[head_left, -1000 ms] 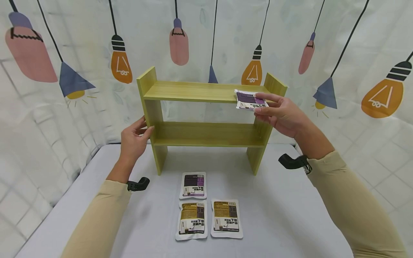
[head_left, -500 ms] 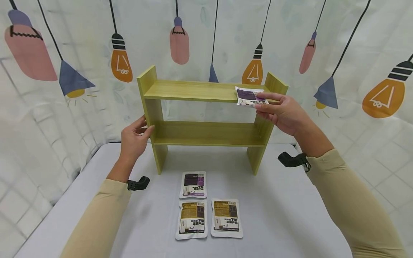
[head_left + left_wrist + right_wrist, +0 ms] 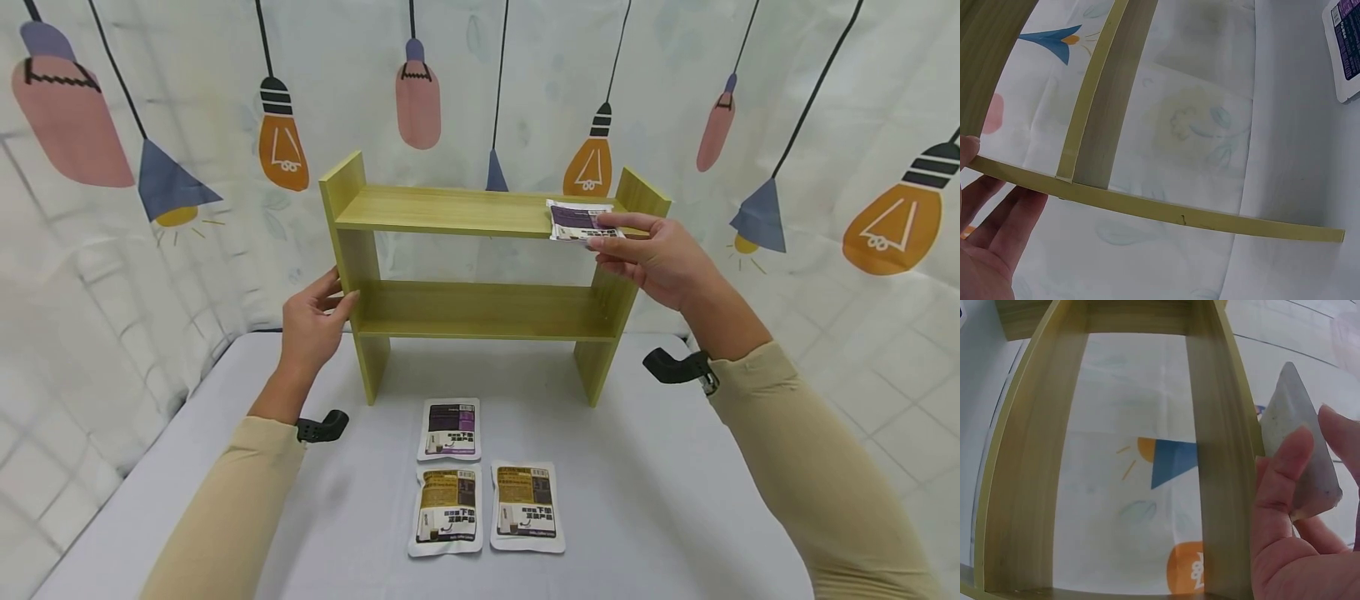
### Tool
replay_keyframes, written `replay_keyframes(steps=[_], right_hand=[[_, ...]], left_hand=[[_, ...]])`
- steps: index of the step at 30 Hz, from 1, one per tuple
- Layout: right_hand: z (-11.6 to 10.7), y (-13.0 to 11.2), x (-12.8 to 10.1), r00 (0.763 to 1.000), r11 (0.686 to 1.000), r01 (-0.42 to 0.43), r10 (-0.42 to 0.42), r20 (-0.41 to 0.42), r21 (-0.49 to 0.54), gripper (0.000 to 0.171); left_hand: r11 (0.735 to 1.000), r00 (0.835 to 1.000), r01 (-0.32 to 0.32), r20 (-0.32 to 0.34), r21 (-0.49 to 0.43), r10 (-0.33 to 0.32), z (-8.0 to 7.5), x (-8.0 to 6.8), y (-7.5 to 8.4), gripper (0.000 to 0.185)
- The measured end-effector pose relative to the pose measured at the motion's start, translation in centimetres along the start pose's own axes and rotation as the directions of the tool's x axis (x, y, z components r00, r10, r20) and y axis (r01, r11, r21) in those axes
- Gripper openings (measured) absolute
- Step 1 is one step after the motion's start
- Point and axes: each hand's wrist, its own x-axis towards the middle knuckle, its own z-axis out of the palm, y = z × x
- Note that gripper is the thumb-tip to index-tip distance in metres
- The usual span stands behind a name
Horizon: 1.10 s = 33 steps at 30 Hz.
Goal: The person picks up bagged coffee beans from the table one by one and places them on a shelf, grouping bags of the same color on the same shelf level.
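Note:
A yellow-green wooden shelf (image 3: 480,312) with two boards stands on the grey table. My right hand (image 3: 651,260) pinches a purple-labelled sachet (image 3: 579,222) lying on the right end of the top board (image 3: 450,212); in the right wrist view the sachet's pale underside (image 3: 1300,450) shows beside my fingers (image 3: 1282,494). My left hand (image 3: 311,327) rests with straight fingers against the shelf's left upright (image 3: 352,258), also seen in the left wrist view as fingers (image 3: 997,219) under the shelf edge (image 3: 1166,209).
Three sachets lie on the table in front of the shelf: a purple one (image 3: 449,429) and two brown ones (image 3: 447,510) (image 3: 527,506). A curtain (image 3: 150,125) printed with lamps hangs close behind the shelf. A purple sachet corner (image 3: 1344,44) shows in the left wrist view.
My right hand has pushed the purple sachet a little farther onto the top board. The left hand has stayed on the upright.

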Motion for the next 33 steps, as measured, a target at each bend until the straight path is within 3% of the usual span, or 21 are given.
replay_keyframes(steps=[21, 33], right_hand=[[0.3, -0.19, 0.3, 0.995, 0.999, 0.042, -0.043, -0.089, -0.018, 0.066], [0.66, 0.03, 0.68, 0.985, 0.995, 0.048, -0.061, -0.162, -0.087, 0.064]], left_hand=[[1.0, 1.0, 0.011, 0.003, 0.028, -0.011, 0.09, -0.16, 0.1, 0.05], [1.0, 1.0, 0.007, -0.006, 0.027, -0.007, 0.13, -0.09, -0.11, 0.05]])
